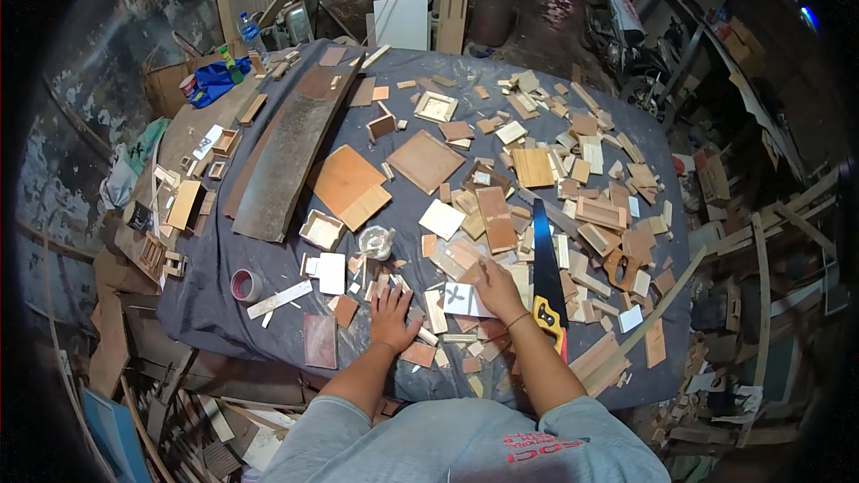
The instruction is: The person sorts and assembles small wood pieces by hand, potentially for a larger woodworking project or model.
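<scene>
My left hand (pixel 392 317) lies open on the cloth with its fingers spread, among small wood offcuts. Just beyond its fingertips stands a whitish cup (pixel 375 242) with a stick in it. My right hand (pixel 497 292) has its fingers curled at the right edge of a white card (pixel 463 300) marked with a dark cross-like shape. What is between those fingers is hidden. Right of this hand lies a handsaw (pixel 545 259) with a dark blade and yellow handle. A reddish-brown wood block (pixel 496 218) is beyond the right hand.
Wood offcuts (pixel 534 167) cover much of the dark cloth (pixel 215 282). A long weathered board (pixel 291 156) rests at the left. Also here are a roll of tape (pixel 246 285), a second saw's wooden handle (pixel 621 269) and a water bottle (pixel 250 31).
</scene>
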Available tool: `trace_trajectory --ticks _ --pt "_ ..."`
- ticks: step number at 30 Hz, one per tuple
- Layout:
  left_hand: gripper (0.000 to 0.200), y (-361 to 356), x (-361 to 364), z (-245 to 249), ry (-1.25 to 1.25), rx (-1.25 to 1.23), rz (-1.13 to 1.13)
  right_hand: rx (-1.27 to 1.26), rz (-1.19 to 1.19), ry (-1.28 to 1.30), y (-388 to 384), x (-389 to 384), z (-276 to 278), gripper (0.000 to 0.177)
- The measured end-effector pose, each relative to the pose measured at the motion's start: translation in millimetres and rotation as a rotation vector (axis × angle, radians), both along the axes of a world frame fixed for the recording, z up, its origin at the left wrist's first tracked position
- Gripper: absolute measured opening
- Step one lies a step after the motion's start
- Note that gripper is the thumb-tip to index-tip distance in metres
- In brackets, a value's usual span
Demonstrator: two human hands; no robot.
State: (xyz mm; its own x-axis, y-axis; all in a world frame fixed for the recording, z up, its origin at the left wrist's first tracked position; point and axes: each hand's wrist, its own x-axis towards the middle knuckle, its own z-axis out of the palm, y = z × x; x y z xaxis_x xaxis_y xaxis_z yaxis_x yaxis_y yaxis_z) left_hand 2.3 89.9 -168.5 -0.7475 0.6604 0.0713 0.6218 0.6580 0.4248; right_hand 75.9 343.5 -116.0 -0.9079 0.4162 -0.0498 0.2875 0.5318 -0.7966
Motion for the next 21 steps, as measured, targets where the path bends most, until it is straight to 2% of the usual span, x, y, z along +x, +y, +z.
trace_trajectory --ticks 2,4,6,14,15,16,18,19,21 --pt "0.064 1 -1 -1 0.006 -0.006 0.002 0.348 -0.031 0.029 -1 -6 -12 0.044" --pt "0.064 0 0 0 -0.005 -0.002 0.004 0.289 -0.025 -0.071 -14 -5 -13 0.050" --pt "0.064 0 1 1 0.002 -0.004 0.001 0.567 -0.067 -0.062 -30 1 -16 0.055" --pt "0.062 2 2 3 0.016 0.013 0.005 0.560 -0.064 -0.050 -33 4 -18 0.053" --pt "0.063 2 1 0 0.020 -0.007 0.008 0.563 -0.100 -0.044 -35 3 -16 0.043" --pt "0.063 0 2 -1 0.018 -0.007 0.010 0.564 -0.098 -0.046 -37 1 -6 0.043" --pt "0.063 2 2 2 0.037 -0.004 0.000 0.572 -0.055 -0.085 -33 -11 14 0.030" --pt "0.063 2 1 3 0.040 0.009 -0.007 0.559 -0.078 -0.019 -31 -23 14 0.022" --pt "0.063 3 0 1 0.030 -0.009 0.002 0.560 -0.052 0.048 -22 -55 14 0.020"
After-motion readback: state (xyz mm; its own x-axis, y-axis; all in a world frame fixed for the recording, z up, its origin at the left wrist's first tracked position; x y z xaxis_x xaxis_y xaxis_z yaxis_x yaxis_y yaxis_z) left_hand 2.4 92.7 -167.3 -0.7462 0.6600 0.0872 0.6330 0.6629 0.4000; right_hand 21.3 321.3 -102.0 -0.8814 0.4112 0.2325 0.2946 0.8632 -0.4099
